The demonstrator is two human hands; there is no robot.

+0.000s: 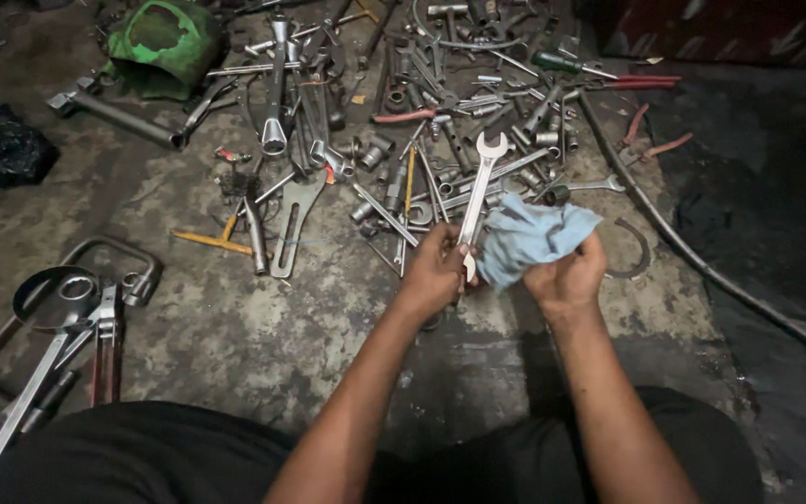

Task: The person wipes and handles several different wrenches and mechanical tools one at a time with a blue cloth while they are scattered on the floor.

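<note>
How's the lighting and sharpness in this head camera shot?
Head view: dim overall, with dark corners and a near-black right side; light falls mid-frame, glinting off the wrench in the left hand; the blue cloth in the right hand is sharp; wide-angle edges bend slightly.

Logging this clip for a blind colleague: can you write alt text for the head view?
Seen from above, the left hand holds a silver open-ended steel spanner while the right hand presses a crumpled pale blue cloth against it. Beyond lies a scatter of metal sockets and wrenches on the stained concrete floor.
</note>
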